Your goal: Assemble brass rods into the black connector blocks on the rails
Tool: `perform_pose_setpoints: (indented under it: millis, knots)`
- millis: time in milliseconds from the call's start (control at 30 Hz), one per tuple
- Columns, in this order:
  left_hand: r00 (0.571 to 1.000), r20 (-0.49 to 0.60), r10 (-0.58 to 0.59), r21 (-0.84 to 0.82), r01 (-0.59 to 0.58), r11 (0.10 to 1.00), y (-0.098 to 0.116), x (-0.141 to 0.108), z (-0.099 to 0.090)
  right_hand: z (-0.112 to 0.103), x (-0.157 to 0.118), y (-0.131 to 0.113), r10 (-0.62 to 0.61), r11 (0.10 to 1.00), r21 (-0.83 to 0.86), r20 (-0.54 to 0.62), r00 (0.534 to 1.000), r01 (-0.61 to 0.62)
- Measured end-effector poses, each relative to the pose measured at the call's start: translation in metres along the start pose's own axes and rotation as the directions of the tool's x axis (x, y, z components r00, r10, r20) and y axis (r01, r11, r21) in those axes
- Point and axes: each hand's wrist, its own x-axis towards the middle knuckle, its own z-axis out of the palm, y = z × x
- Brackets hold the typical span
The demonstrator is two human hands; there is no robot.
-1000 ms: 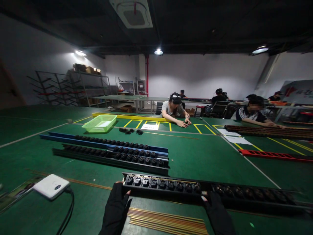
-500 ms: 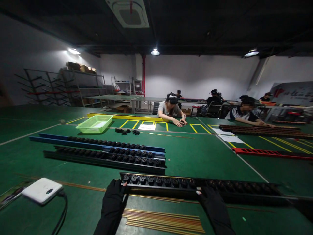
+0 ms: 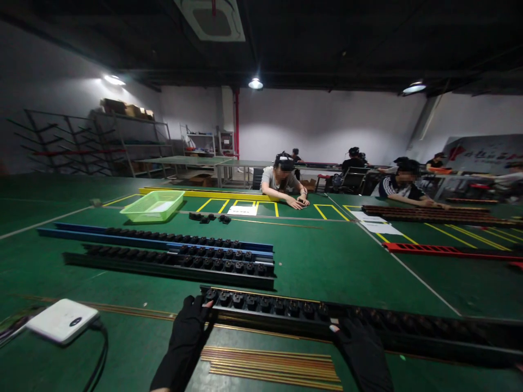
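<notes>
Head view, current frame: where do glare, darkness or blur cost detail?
Head view, top: the middle ceiling lamp glares against a near-black ceiling; head view, lower right: the nearest black rail grows dim and soft toward the edge, and the right hand, darkly covered, partly blends into it; head view, lower left: the white box shows clear edges.

No wording can be read with confidence. A banner at the far right carries a red emblem and pale characters, apparently Chinese, though blur makes this uncertain. Dark characters on the white sheet beyond the green basket, to its right, are too small.
</notes>
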Motion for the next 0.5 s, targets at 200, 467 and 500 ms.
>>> perform_pose_setpoints:
  millis: [200,467,500]
  knots:
    - [1.000,-0.016,0.010,0.014,-0.010,1.000,0.011,-0.017,-0.002,0.003,0.007,0.013,0.028,0.999,-0.023,0.001,1.000,-0.028]
    - [0.997,-0.074,-0.025,-0.037,0.022,0.999,0.024,-0.015,0.000,0.006,0.017,0.013,0.042,0.997,-0.059,-0.048,0.998,-0.044]
    - [0.997,-0.078,-0.025,-0.035,0.022,0.999,0.023,-0.016,0.002,0.007,0.017,0.013,0.046,0.997,-0.061,-0.054,0.997,-0.049]
